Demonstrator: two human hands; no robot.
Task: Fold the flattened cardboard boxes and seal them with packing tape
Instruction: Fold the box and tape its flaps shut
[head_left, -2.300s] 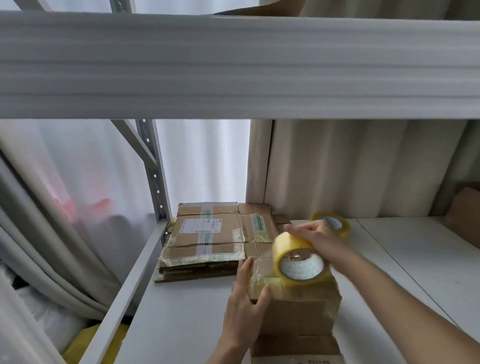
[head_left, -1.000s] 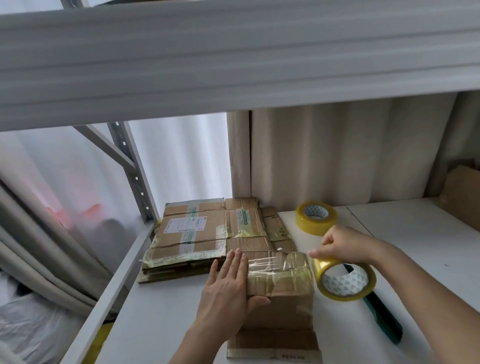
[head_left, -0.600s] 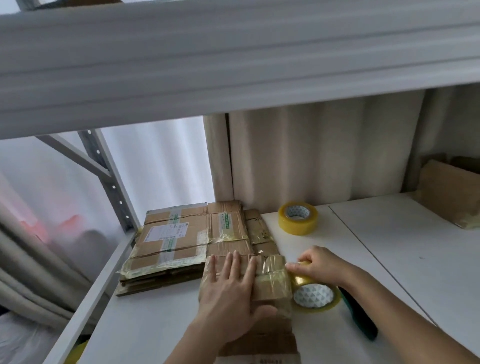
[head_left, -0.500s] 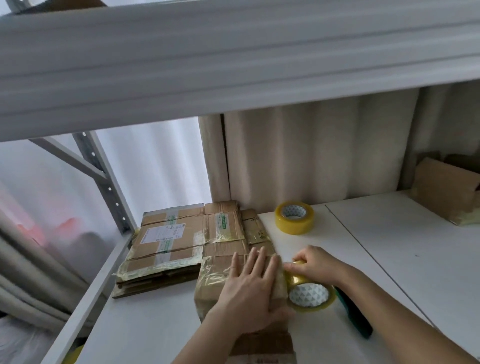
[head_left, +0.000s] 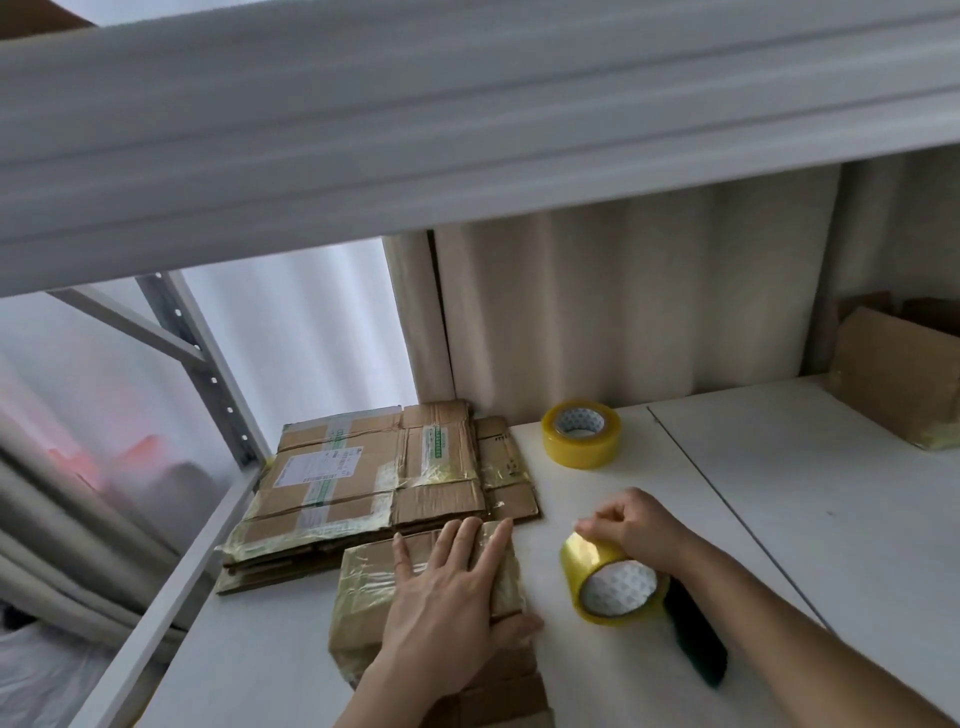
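Left hand (head_left: 447, 597) presses flat, fingers straight, on the box (head_left: 363, 587); right hand (head_left: 641, 527) pinches the tape roll (head_left: 608, 584) (upright) beside it.

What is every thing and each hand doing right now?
Box: folded, taped, pressed down.
Left hand: flat on the box.
Right hand: grips the tape roll.
Tape roll: on edge, beside the box.
Spare roll: lying flat, untouched.
Flat boxes: stacked, unfolded.
Far box: standing, folded.
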